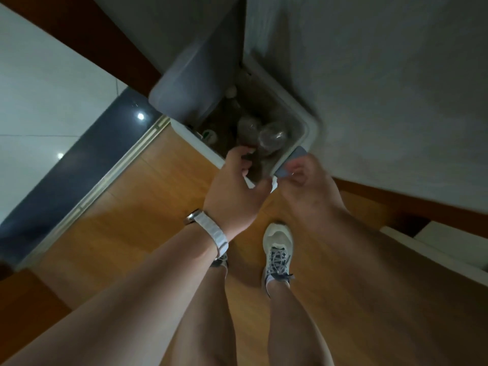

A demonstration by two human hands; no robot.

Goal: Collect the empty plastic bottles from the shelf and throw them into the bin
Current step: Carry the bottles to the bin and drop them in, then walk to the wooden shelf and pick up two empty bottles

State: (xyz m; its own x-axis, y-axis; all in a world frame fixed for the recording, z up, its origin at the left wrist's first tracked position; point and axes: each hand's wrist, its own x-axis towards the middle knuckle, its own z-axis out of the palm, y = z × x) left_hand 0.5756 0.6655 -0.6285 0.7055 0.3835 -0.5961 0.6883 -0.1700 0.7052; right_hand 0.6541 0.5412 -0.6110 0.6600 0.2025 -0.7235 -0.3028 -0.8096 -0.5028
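Note:
A white bin point(311, 125) stands in the corner with its grey-blue lid point(184, 83) swung up. Several clear plastic bottles lie inside; two of them point(273, 136) show their round ends. My left hand point(232, 191), with a white watch on the wrist, reaches over the bin's near rim. Its fingers curl around the lower end of a dark clear bottle point(248, 130) that pokes into the bin. My right hand point(303, 180) is blurred at the bin's near right corner, its fingers pinched on a flat blue-grey tab point(293, 159) there.
A grey wall point(383, 88) runs along the right, with a dark wooden skirting below it. Under me is a wooden floor point(158, 202), with a metal threshold strip and shiny tiles to the left. My legs and a white sneaker point(278, 249) are below the hands.

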